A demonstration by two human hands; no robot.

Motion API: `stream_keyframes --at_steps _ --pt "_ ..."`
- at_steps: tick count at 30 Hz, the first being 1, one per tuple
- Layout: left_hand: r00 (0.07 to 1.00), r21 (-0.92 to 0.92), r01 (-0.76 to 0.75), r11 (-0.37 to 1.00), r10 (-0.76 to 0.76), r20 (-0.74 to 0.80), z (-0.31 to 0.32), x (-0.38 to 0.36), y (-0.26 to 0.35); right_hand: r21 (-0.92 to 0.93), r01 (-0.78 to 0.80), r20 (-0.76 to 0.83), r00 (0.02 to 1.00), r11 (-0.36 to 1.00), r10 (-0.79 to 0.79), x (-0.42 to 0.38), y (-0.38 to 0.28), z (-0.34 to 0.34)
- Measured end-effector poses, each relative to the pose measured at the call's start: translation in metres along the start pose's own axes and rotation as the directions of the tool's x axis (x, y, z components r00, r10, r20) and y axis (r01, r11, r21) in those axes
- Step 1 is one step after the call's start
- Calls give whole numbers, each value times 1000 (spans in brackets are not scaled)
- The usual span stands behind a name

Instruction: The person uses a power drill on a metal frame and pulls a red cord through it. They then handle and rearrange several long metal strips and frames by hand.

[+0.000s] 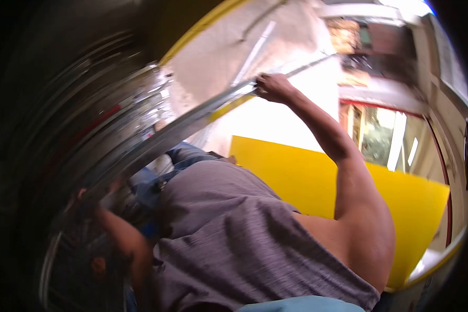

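A long silver metal bar (179,127) runs slantwise across the view, from the dark lower left up toward the bright floor. My right hand (270,87) is closed around its upper part, with the arm stretched out. Down at the lower left, my left hand (86,197) is at the bar's near part and looks closed on it, though shadow and blur hide most of its fingers. A yellow strip (229,109) shows along the bar's underside, just below my right hand. The bar passes in front of my body, above the jeans.
A stack of long metal lengths (135,109) lies at the left, blurred. A large yellow panel (286,166) stands behind my right arm. Another thin pale bar (255,52) lies on the floor beyond. A red-edged doorway or window (382,130) is at the right.
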State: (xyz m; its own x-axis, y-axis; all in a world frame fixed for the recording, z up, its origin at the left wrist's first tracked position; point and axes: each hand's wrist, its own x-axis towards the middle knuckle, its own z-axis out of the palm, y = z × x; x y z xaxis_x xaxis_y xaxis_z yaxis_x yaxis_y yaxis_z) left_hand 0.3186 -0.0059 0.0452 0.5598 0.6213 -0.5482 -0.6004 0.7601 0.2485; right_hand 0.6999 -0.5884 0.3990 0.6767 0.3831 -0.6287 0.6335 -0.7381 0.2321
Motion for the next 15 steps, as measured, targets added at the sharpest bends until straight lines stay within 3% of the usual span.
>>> stream_keyframes --at_steps 1,2,3,5,6,7,8,9,10,11,12,15 --pt "1000 16 20 1000 -20 -16 17 -21 -6 -17 -148 124 981 989 149 2 -3 1" --pt "1000 1 23 1000 -23 -18 33 -46 -14 49 -116 -34 992 992 118 3 11 33" --pt "1000 -40 27 999 -27 -2 50 -70 -29 161 -47 -77 995 986 59 2 9 39" --pt "998 -123 -25 992 33 59 83 -95 -47 228 131 -344 938 965 -46 8 5 42" --pt "991 -149 -67 987 84 109 100 -99 -49 295 -99 -143 979 950 147 12 4 44" --pt "976 -182 -103 978 135 173 116 -107 -46 83 -2 -312 950 997 28 22 49 98" --pt "953 -190 -139 972 184 242 122 -93 -45 50 -27 -200 979 998 37 21 54 89" --pt "968 -230 -194 954 224 115 150 -101 -41 -97 99 -378 917 990 -129 28 88 126" --pt "957 -181 -251 951 272 104 152 -101 -40 -76 37 -341 938 996 -61 31 75 114" --pt "947 -201 -281 938 305 101 150 -102 -38 -26 128 -312 941 991 -130 39 85 116" --pt "955 -196 -239 951 267 128 148 -98 -30 -55 285 -489 828 957 -275 41 76 116" --pt "965 -154 -223 963 240 108 150 -91 -4 -12 316 -428 856 949 -291 56 48 108"
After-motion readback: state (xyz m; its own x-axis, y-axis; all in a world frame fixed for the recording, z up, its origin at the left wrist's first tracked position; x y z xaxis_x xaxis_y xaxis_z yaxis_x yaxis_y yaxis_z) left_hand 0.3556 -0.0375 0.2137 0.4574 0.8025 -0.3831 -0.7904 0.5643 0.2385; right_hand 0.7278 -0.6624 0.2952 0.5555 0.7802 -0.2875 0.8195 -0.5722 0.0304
